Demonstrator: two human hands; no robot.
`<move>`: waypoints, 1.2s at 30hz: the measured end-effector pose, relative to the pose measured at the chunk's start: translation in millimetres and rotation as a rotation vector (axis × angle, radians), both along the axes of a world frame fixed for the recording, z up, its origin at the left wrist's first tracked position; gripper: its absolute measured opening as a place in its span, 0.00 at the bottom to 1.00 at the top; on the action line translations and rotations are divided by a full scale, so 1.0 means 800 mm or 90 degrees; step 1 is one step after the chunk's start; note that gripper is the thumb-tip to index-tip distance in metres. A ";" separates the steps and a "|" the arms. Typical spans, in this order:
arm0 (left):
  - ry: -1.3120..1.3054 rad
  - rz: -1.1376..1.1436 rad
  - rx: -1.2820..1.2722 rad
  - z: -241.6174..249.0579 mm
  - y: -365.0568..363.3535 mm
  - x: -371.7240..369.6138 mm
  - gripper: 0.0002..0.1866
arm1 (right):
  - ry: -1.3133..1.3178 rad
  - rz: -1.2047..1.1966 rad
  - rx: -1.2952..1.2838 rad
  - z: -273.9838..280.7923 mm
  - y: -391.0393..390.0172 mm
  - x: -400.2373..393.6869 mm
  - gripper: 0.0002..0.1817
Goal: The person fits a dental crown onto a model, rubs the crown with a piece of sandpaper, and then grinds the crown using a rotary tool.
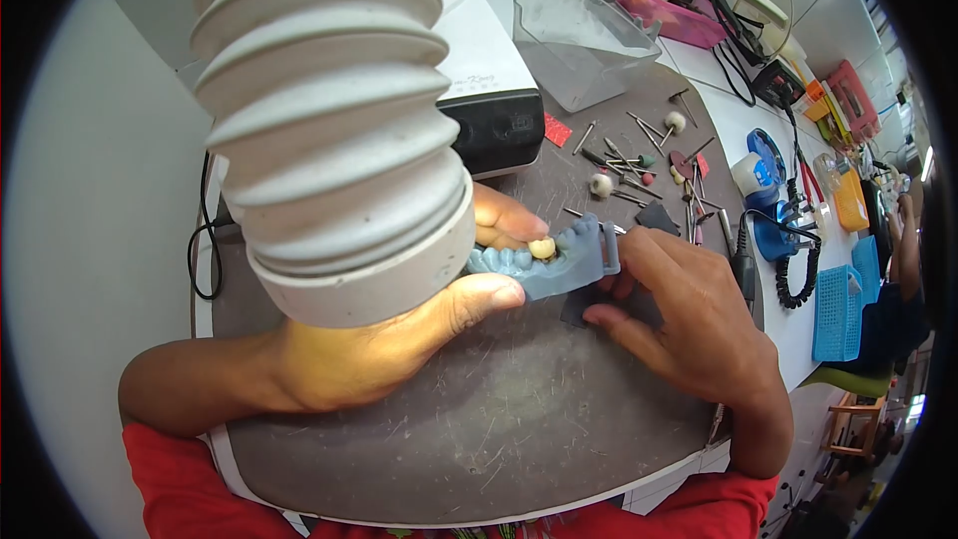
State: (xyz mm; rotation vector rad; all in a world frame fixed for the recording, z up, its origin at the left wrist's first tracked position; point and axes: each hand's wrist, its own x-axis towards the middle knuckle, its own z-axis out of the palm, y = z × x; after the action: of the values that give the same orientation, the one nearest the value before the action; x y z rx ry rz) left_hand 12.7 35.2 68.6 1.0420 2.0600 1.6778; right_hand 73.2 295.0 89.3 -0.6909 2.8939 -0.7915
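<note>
Hanging at left, a ribbed hose (334, 130) partly covers the left hand (414, 334), whose thumb and fingers grasp a blue-grey dental model (554, 281) above the surface (449, 459). A yellowish crown (542, 249) sits among its teeth. Farther right, the right hand (694, 314) curls its fingers beside the model's end; whether they pinch the dark piece (576, 308) there cannot be told. The step appears to be close handling of the model; the next move would call for a steady left grip.
</note>
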 end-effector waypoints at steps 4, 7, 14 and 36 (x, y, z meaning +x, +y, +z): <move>-0.003 0.001 -0.008 0.000 -0.001 0.000 0.18 | -0.003 0.007 0.020 0.002 0.000 0.000 0.18; 0.023 -0.008 -0.005 -0.001 -0.001 0.000 0.19 | 0.038 0.012 0.035 -0.002 0.001 0.001 0.18; -0.011 -0.002 -0.001 0.001 0.000 0.002 0.19 | 0.063 -0.017 0.019 0.003 0.002 0.000 0.12; 0.399 -0.017 -0.190 -0.009 0.004 -0.012 0.24 | 0.191 -0.064 -0.074 0.005 0.005 0.002 0.14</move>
State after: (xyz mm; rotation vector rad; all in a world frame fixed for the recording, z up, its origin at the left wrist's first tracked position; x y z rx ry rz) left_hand 3.5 38.7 61.3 1.6181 2.5404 1.0510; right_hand 74.5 298.9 93.3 -0.7388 3.1930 -0.9504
